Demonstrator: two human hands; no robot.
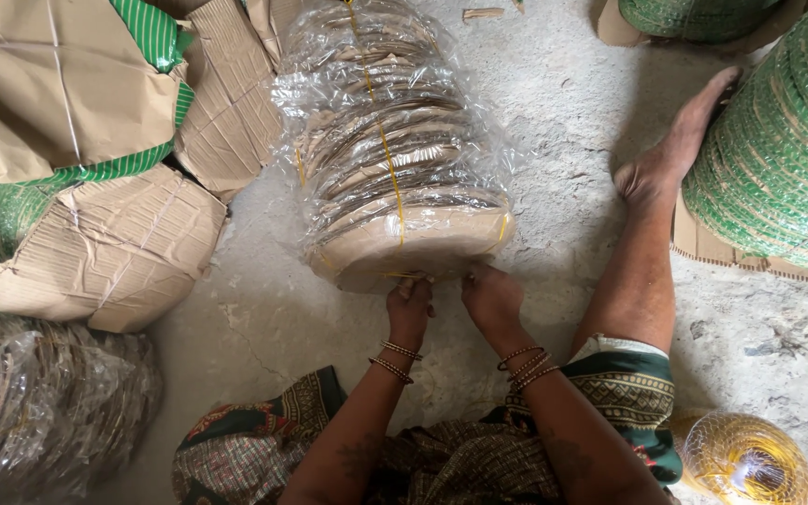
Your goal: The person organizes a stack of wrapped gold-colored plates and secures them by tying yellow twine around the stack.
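Plastic-wrapped stack of plates (395,168): one, gripped by two hands, left hand (411,309), right hand (491,297).

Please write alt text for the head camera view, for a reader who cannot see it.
Both hands, left hand and right hand, grip the near end of a clear-plastic-wrapped stack of round tan plates tied with thin yellow string, lying on a grey concrete floor. Cardboard-covered bundles lie left, green-edged plate stacks right, a yellow string spool near right.

Both hands meet at the near end of a plastic-wrapped stack of brown discs (395,159) lying on the concrete floor (572,103); left hand (411,311) and right hand (491,297) pinch its yellow string (393,182).
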